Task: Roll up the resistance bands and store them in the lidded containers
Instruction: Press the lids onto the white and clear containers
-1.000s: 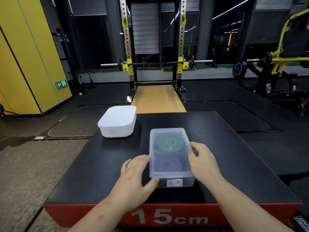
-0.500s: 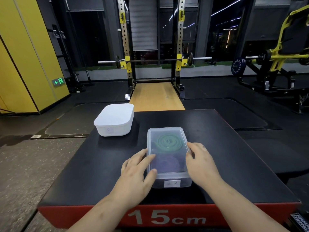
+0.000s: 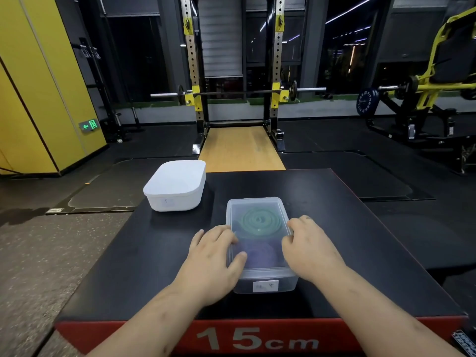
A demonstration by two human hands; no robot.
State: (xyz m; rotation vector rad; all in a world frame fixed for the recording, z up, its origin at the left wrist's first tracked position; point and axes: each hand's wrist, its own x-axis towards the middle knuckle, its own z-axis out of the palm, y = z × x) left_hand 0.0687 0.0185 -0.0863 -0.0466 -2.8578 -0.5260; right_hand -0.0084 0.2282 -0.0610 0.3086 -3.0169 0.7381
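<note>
Since the green band [image 3: 258,221] and purple band [image 3: 260,253] sit coiled inside the clear container [image 3: 262,284] between my fingers [image 3: 221,233], I'd seat its lid [image 3: 257,203] evenly: left hand [image 3: 213,261] flat on one rim, right hand [image 3: 309,251] curled over the other. The white container [image 3: 177,186] lies beyond my left fingers.

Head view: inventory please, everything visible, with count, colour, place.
platform: 1, black top, red front, under both boxes
clear box: 1, transparent, lidded, mid-platform
green band: 1, green, coiled, in clear box, far end
purple band: 1, purple, in clear box, near end
white box: 1, white, lidded, platform's far left corner
rack: 1, grey and yellow, behind platform
barbell: 1, silver, across rack
exit sign: 1, green, far left
machine: 1, yellow and black, far right
left hand: 1, on clear box's left rim, thumb on top
right hand: 1, fingers bent over clear box's right rim
</note>
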